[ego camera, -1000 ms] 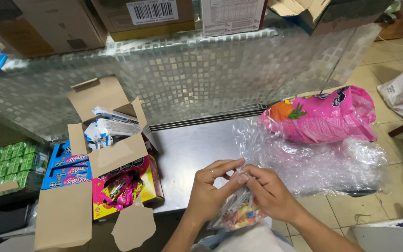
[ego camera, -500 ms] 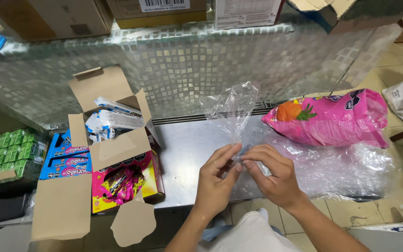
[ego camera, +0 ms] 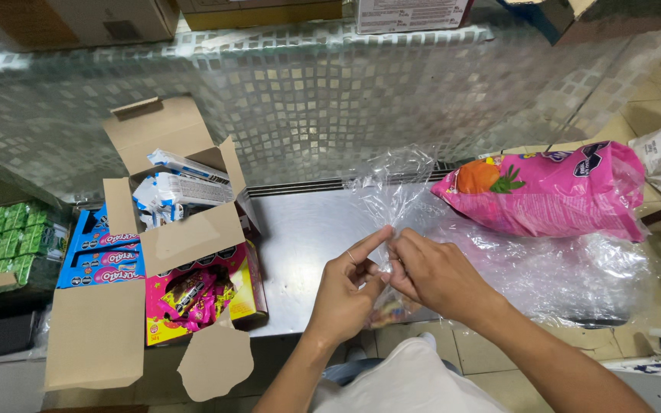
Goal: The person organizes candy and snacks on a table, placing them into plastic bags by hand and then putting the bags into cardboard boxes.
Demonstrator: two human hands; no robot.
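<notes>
My left hand (ego camera: 348,291) and my right hand (ego camera: 431,273) meet over the front edge of a metal counter (ego camera: 304,245). Together they pinch the neck of a small clear plastic bag (ego camera: 393,187), whose loose top stands up above my fingers. Its lower part, with colourful candies (ego camera: 393,311) inside, hangs below my hands and is mostly hidden by them.
A pink snack bag (ego camera: 548,191) lies on crumpled clear plastic wrap (ego camera: 575,271) at the right. To the left stand an open cardboard box (ego camera: 181,203) of white packets, blue boxes (ego camera: 97,256), a box of pink-wrapped candies (ego camera: 196,294) and green packs (ego camera: 1,237). A mosaic-patterned wall (ego camera: 307,92) rises behind.
The bag's loose top has risen above my hands and the candy-filled part has dropped behind them. My hands have drawn tighter together at the bag's neck.
</notes>
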